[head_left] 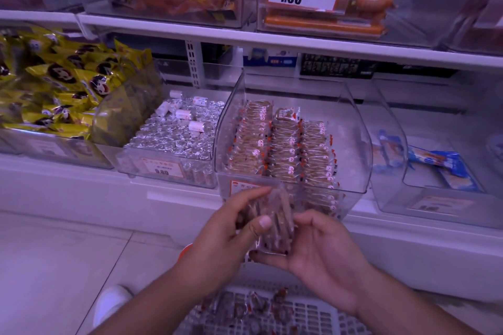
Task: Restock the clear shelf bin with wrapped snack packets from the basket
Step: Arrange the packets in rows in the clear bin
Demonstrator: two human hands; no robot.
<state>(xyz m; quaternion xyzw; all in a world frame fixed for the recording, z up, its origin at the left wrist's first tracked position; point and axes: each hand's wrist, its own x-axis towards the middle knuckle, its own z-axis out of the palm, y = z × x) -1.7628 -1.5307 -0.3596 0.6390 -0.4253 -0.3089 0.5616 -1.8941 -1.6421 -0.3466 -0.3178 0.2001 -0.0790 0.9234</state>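
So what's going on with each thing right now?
Left hand: grips packets.
Right hand: under the packets, fingers curled.
Packets: small stack, held in front of the bin.
Bin: open, partly filled with neat rows.
Basket: on the floor, some packets left.

The clear, glossy plastic shelf bin (pixel 353 128) looks smooth. The tan snack packets (pixel 283 144) wear shiny transparent film. The white plastic lattice basket (pixel 307 313) looks matt.
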